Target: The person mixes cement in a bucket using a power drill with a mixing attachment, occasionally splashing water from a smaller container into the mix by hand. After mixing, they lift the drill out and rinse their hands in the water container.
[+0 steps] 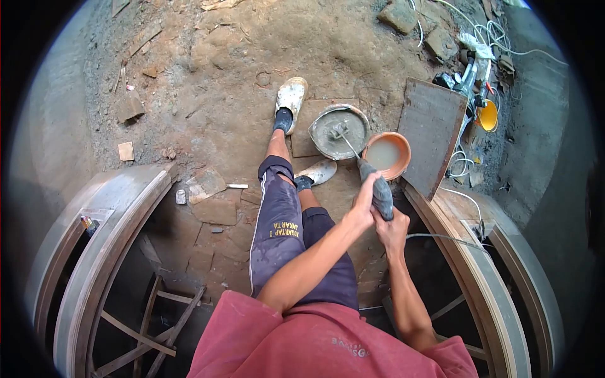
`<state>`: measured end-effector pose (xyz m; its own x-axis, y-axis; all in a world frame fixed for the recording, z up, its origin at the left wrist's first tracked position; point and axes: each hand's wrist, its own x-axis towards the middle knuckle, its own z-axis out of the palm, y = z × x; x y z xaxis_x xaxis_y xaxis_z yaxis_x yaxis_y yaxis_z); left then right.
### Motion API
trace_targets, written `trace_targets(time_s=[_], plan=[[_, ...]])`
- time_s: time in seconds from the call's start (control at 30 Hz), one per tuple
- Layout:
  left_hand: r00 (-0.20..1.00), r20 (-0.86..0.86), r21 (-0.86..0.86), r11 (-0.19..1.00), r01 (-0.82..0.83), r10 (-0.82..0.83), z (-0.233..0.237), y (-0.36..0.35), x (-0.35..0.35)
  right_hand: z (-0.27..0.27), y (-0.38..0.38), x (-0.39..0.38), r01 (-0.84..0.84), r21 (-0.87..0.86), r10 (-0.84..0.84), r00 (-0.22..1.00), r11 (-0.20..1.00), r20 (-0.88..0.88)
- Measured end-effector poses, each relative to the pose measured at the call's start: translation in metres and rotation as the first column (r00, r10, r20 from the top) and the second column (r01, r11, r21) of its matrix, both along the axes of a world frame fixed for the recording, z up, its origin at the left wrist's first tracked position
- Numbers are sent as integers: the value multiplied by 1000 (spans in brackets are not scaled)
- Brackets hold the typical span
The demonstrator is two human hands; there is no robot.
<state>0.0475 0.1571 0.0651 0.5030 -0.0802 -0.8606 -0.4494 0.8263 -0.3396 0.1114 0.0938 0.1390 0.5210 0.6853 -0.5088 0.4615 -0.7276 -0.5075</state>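
A grey-black power tool (pixel 376 189) with a long metal mixing rod (pixel 348 143) slants down into a bucket of wet grey mix (pixel 340 131). My left hand (pixel 365 200) is closed around the tool's body. At its rear end my right hand (pixel 392 232) is wrapped round the handle; some of the fingers are hidden. The rod's lower end sits in the grey mix, near the middle of the bucket. Beside that bucket, to the right, stands an orange-brown bucket (pixel 404 157) with cloudy liquid inside.
A dark board (pixel 432 129) lies right of the buckets. Hoses, tools and a yellow bucket (pixel 487 116) are at the upper right. Curved frames stand at left (pixel 113 242) and right (pixel 482 271). A cable (pixel 441 236) runs right from near the tool. Rocks and wood scraps litter the ground.
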Motion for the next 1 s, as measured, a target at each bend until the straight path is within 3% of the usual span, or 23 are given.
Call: trace_targets(time_s=[0.07, 0.17, 0.33, 0.47, 0.53, 1.0], plan=[[999, -18, -21, 999, 41, -41, 23, -24, 5, 37, -10, 1, 6, -26, -6, 1000, 1000, 3], [993, -89, -52, 996, 77, -81, 48, -26, 10, 45, -17, 4, 13, -32, -13, 1000, 999, 3], [998, -24, -25, 998, -63, 62, -29, -20, 14, -30, -16, 16, -62, 28, 62, 998, 998, 2], [997, -27, 27, 997, -71, 71, -64, 3, 8, -67, 0, 13, -67, 19, 66, 997, 998, 29], [998, -13, 23, 998, -62, 62, -68, 0, 9, -65, 5, 13, -60, -45, 61, 998, 997, 19], [999, -26, 44, 998, -45, 46, -77, -9, 10, -70, -3, 12, -42, -63, 44, 998, 997, 39]])
